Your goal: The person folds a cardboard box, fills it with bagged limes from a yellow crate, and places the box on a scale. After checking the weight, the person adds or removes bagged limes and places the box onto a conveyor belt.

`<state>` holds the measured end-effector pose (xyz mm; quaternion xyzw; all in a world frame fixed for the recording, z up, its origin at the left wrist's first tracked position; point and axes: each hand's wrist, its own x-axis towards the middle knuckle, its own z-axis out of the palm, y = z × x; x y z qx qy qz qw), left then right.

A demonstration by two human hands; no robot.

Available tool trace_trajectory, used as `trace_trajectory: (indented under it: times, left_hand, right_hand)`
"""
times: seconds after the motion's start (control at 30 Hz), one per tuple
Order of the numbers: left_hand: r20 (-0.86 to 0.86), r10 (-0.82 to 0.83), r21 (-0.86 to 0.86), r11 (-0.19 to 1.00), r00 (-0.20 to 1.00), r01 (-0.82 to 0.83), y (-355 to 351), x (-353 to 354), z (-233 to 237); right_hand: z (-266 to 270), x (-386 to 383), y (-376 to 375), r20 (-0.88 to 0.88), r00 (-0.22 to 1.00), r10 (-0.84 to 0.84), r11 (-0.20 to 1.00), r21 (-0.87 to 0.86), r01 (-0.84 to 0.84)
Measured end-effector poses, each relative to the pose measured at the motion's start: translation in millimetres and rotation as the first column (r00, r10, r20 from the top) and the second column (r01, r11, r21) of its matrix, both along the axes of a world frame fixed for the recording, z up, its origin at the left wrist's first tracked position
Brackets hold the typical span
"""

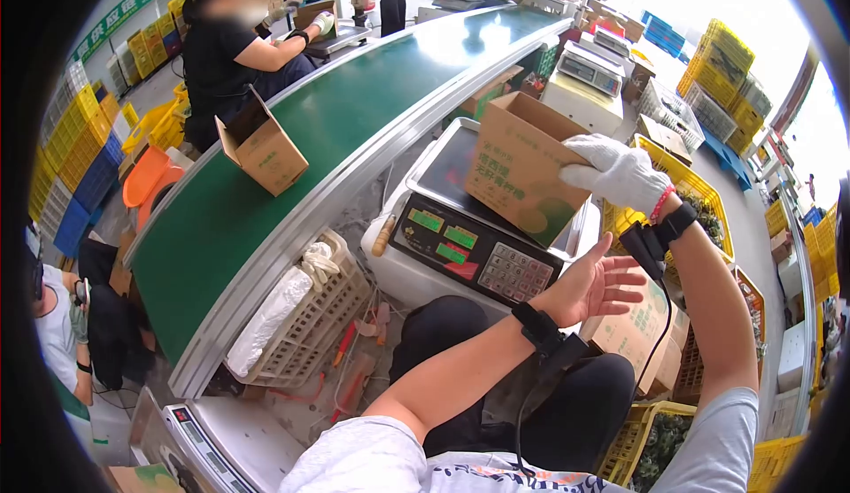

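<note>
My right hand (615, 172), in a white knitted glove, grips the right edge of an open cardboard box (518, 174) printed with green characters. The box is tilted above the steel pan of a digital weighing scale (438, 174), whose black panel (474, 249) has lit green displays and a keypad. Bare and empty, my left hand (593, 285) is held just right of the keypad, fingers spread. Below it, near my knee, lie flattened or folded printed cartons (633, 329). Black straps with small devices and cables circle both wrists.
A green conveyor belt (354, 94) with a metal edge curves past on the left, carrying another open box (266, 152). Beyond it sits a co-worker (235, 59). A plastic crate (301, 316) stands under the belt; a yellow crate of green produce (651, 449) is by my right leg.
</note>
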<state>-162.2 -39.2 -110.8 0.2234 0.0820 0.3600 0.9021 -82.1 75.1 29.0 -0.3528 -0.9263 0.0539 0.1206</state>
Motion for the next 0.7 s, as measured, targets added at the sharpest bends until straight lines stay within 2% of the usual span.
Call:
trace_trajectory:
  times: [0.03, 0.07, 0.13, 0.17, 0.2, 0.27, 0.33, 0.37, 0.43, 0.57, 0.63, 0.67, 0.7]
  left_hand:
    - [-0.066, 0.097, -0.026, 0.995, 0.993, -0.099, -1, 2, 2]
    - [-0.067, 0.089, -0.024, 0.996, 0.994, -0.091, 1, 4, 1]
    - [-0.164, 0.262, -0.063, 0.959, 0.951, -0.275, 4, 5, -3]
    - [-0.171, 0.288, -0.070, 0.950, 0.942, -0.303, 4, 5, -6]
    - [-0.171, 0.300, -0.075, 0.946, 0.938, -0.316, 5, 4, -6]
    - [-0.159, 0.279, -0.044, 0.956, 0.947, -0.289, 6, 2, -7]
    - [-0.169, 0.284, -0.044, 0.954, 0.944, -0.295, 4, 1, -6]
    - [-0.178, 0.284, -0.031, 0.955, 0.942, -0.294, 4, 2, -4]
    - [-0.187, 0.283, -0.016, 0.957, 0.941, -0.291, 3, 5, -4]
    - [-0.235, 0.295, -0.011, 0.952, 0.926, -0.306, -2, 13, -3]
    - [-0.265, 0.295, -0.016, 0.951, 0.918, -0.310, -3, 16, -8]
    - [-0.250, 0.293, -0.017, 0.952, 0.923, -0.307, -3, 18, -9]
    - [-0.231, 0.291, -0.020, 0.953, 0.928, -0.303, -3, 20, -11]
  right_hand:
    - [2, -1, 2, -0.023, 0.997, 0.072, 0.997, 0.038, -0.071]
    - [4, -3, 3, -0.042, 0.988, 0.147, 0.986, 0.082, -0.143]
    - [18, -7, -8, -0.061, 0.990, 0.123, 0.992, 0.020, -0.122]
    - [20, -6, -12, -0.135, 0.988, 0.075, 0.997, 0.031, -0.072]
    - [18, -6, -14, -0.210, 0.977, 0.031, 0.999, 0.036, -0.024]
    - [15, 0, -16, -0.231, 0.971, -0.061, 0.996, 0.048, 0.074]
    - [13, 5, -17, -0.279, 0.953, -0.120, 0.989, -0.122, 0.089]
    - [9, 7, -16, -0.280, 0.953, -0.118, 0.989, -0.121, 0.087]
    - [1, 8, -15, -0.231, 0.971, -0.056, 0.987, 0.133, 0.088]
    - [1, -7, -17, -0.106, 0.986, -0.130, 0.975, 0.168, 0.147]
    - [-5, -17, -32, -0.033, 0.999, -0.031, 0.984, 0.173, 0.036]
    - [-19, -14, -32, -0.011, 0.999, 0.054, 0.947, 0.318, -0.047]
    - [-21, -16, -34, -0.007, 1.000, 0.029, 0.938, 0.345, -0.025]
